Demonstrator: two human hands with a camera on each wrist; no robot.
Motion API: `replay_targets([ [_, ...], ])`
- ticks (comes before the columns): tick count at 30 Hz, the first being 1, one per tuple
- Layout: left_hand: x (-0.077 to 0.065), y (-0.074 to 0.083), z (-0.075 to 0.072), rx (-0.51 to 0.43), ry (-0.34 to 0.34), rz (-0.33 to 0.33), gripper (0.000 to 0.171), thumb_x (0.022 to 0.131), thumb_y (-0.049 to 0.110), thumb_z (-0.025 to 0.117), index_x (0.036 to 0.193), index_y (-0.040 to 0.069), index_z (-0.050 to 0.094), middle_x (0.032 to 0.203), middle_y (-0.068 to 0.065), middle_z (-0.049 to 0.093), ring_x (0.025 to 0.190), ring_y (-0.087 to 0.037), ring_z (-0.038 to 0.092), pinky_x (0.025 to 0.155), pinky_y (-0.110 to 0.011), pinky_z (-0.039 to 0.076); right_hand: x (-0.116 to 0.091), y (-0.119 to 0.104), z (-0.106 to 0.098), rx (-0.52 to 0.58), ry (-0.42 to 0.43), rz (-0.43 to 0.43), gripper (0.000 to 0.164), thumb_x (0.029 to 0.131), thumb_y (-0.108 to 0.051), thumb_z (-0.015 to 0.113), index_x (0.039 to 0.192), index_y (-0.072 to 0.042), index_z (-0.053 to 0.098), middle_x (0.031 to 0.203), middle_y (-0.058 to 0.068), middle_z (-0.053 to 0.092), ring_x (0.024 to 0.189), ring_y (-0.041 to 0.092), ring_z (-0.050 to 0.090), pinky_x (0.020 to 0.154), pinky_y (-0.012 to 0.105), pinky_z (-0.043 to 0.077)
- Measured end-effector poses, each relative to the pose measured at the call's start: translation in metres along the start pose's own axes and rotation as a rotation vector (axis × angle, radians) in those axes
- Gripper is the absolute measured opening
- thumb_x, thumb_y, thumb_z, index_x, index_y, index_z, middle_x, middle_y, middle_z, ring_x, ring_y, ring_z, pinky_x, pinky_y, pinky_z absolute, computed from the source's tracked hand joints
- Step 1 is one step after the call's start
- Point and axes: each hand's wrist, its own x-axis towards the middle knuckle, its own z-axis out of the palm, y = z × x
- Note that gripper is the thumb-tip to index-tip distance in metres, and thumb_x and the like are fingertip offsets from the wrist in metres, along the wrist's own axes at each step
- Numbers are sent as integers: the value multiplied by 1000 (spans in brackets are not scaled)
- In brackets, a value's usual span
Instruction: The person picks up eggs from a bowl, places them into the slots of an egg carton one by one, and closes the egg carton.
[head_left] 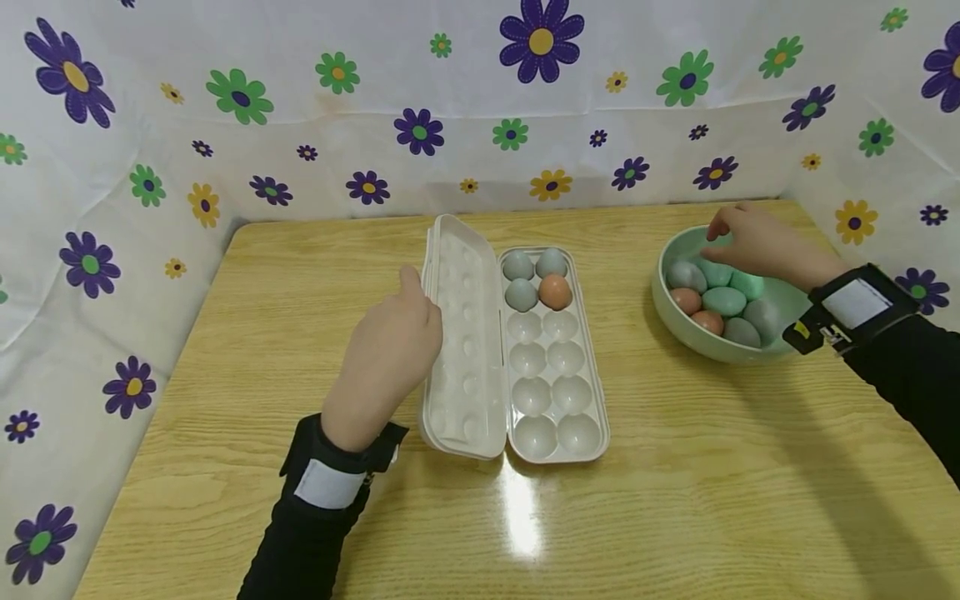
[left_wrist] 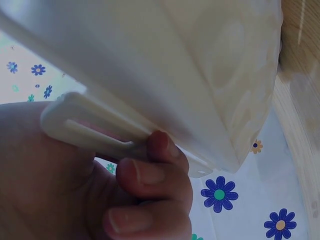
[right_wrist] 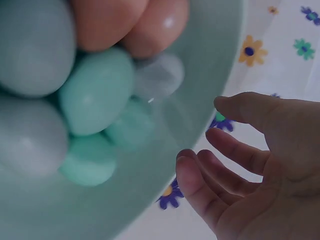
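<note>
A white plastic egg box stands unfolded in the middle, its lid [head_left: 468, 350] raised on the left of the base [head_left: 590, 375]. Three grey-blue eggs [head_left: 518, 266] and a brown egg [head_left: 555, 292] sit in the base's two far rows. With curled fingers my left hand [head_left: 393, 342] holds the lid's outer edge; the left wrist view shows the fingers at its slotted latch strip [left_wrist: 107, 130]. Over the far right rim of a pale green bowl [head_left: 663, 304] is my right hand [head_left: 765, 243], fingers loosely bent, holding nothing. Green eggs [right_wrist: 97, 92], grey eggs and brown eggs fill the bowl.
The wooden table [head_left: 300, 333] runs back to a white cloth [head_left: 465, 100] with printed flowers, which also hangs at both sides. The bowl stands to the right of the egg box, with bare tabletop between them.
</note>
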Motion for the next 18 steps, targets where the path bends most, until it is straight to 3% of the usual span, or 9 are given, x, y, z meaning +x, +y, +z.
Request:
replay_targets([
  [10, 0, 0, 0, 2, 13, 6, 33, 96, 19, 25, 115, -7, 33, 56, -7, 44, 40, -19, 43, 34, -31, 31, 2, 26, 6, -81, -154, 23, 50, 88, -25, 57, 121, 9, 44, 117, 33, 48, 102, 41, 49, 84, 56, 41],
  [18, 0, -1, 0, 5, -3, -1, 33, 97, 19, 25, 115, -7, 33, 56, -6, 44, 40, -19, 43, 34, -30, 31, 3, 30, 17, -42, -133, -22, 46, 89, -19, 54, 125, 7, 41, 121, 31, 48, 108, 42, 47, 90, 58, 37],
])
